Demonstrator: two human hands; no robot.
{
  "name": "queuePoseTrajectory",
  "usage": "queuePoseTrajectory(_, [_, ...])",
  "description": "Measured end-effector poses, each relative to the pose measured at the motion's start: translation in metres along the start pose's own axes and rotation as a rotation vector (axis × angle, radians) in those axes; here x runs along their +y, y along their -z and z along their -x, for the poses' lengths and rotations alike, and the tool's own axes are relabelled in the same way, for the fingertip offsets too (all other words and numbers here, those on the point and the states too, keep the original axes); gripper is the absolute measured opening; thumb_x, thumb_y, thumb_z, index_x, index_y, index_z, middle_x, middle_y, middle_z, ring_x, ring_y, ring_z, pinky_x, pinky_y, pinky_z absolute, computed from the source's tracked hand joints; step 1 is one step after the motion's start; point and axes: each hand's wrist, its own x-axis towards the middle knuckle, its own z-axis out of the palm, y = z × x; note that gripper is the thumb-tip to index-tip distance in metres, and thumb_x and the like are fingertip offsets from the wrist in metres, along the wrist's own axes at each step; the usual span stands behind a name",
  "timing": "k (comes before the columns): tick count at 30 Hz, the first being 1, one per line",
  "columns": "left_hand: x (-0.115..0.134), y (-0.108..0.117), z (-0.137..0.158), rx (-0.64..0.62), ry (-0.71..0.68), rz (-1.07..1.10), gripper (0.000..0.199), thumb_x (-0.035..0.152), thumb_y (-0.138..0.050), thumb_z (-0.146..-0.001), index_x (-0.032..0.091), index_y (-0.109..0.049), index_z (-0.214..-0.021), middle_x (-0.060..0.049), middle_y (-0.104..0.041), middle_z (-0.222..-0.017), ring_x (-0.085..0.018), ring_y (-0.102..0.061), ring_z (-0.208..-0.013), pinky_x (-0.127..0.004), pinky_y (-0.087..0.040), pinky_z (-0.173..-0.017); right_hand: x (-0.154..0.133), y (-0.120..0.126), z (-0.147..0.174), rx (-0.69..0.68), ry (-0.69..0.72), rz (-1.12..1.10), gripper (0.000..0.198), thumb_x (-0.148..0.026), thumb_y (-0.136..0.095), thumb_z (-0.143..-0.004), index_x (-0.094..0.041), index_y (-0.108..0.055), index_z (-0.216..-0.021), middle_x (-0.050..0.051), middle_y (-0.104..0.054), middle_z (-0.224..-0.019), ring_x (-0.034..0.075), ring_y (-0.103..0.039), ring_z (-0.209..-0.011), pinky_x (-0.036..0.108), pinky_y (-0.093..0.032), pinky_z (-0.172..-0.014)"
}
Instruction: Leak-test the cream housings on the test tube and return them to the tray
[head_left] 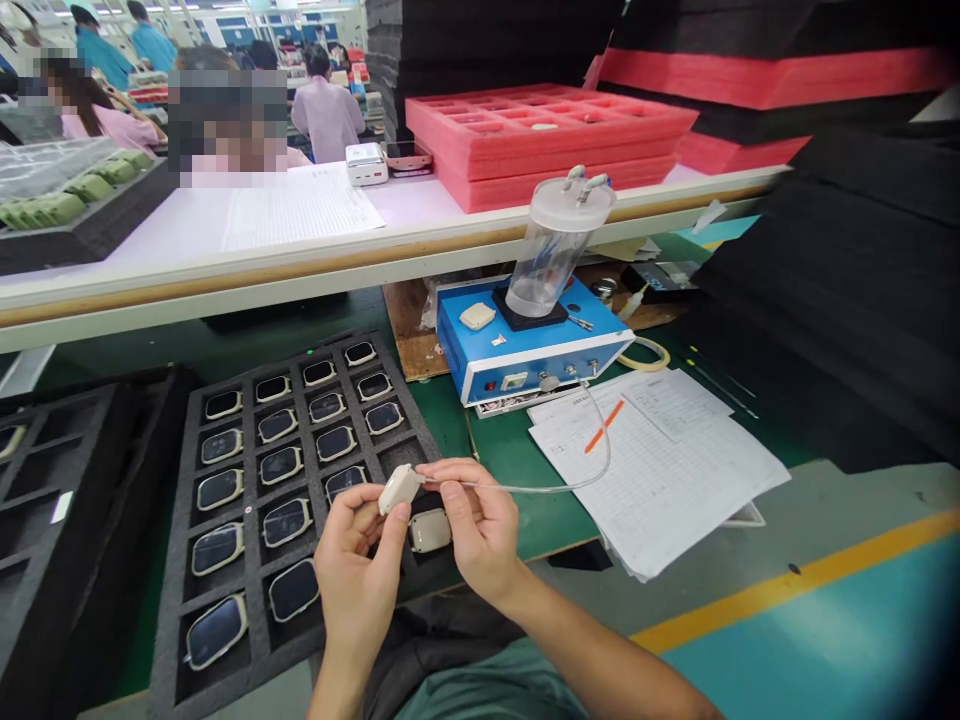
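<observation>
My left hand (365,545) grips a cream-coloured watch case (400,487) by its edges, tilted over the foam tray. My right hand (480,520) pinches the end of a clear thin tube (551,489) and holds it against the side of that case. From there the tube curves to the front of a blue box-shaped machine (534,345). Below my hands, a black foam tray (253,555) holds several watch cases with dark screens. Another case (431,531) lies back up in the tray between my hands. The exact contact at the tube's tip is too small to tell.
On the machine stand a clear cylinder (551,250) and a cream case (478,316). Papers (652,460) with an orange strip lie to the right, near a tape roll (646,354). Red foam trays (551,130) sit on the shelf. Black foam stacks flank the bench; people work beyond.
</observation>
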Motion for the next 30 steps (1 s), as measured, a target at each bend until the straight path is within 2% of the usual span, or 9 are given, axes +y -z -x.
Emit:
queuePoseTrajectory(18, [-0.004,0.003,0.001,-0.011,0.003,0.012,0.037,0.042,-0.088,-0.080,0.019,-0.066,-0.100,-0.012,-0.084,-0.099,-0.024,-0.083,-0.087,-0.027,-0.066,-0.076,0.000,-0.001,-0.001,0.004,0.000,-0.018,0.020,-0.025,-0.054,-0.108,-0.025,-0.073,-0.111,0.009,-0.077,-0.106,0.022,-0.077,-0.099,0.037,-0.069,-0.082])
queuePoseTrajectory(23, [-0.005,0.003,-0.003,-0.019,-0.026,-0.016,0.033,0.040,-0.084,-0.083,0.019,-0.066,-0.100,-0.011,-0.082,-0.102,-0.024,-0.082,-0.092,-0.031,-0.066,-0.082,-0.001,0.000,0.000,0.013,0.007,0.004,0.019,-0.024,-0.055,-0.108,-0.024,-0.074,-0.110,0.009,-0.078,-0.105,0.022,-0.077,-0.100,0.037,-0.068,-0.083])
queuePoseTrajectory(26, [-0.003,-0.004,-0.011,0.004,-0.137,-0.172,0.024,0.036,-0.076,-0.088,0.021,-0.065,-0.104,-0.009,-0.079,-0.101,-0.024,-0.079,-0.091,-0.033,-0.064,-0.079,-0.002,0.002,0.002,0.083,-0.003,-0.041,0.020,-0.025,-0.054,-0.109,-0.025,-0.073,-0.109,0.008,-0.077,-0.106,0.022,-0.077,-0.101,0.040,-0.068,-0.086])
queuePoseTrajectory(30, [0.000,-0.014,-0.018,-0.056,-0.406,-0.754,0.016,0.024,-0.062,-0.096,0.022,-0.071,-0.109,-0.011,-0.077,-0.103,-0.032,-0.070,-0.100,-0.049,-0.058,-0.087,-0.002,0.004,0.003,0.167,-0.048,-0.092,0.019,-0.027,-0.056,-0.108,-0.024,-0.074,-0.106,0.007,-0.076,-0.103,0.021,-0.076,-0.097,0.038,-0.067,-0.084])
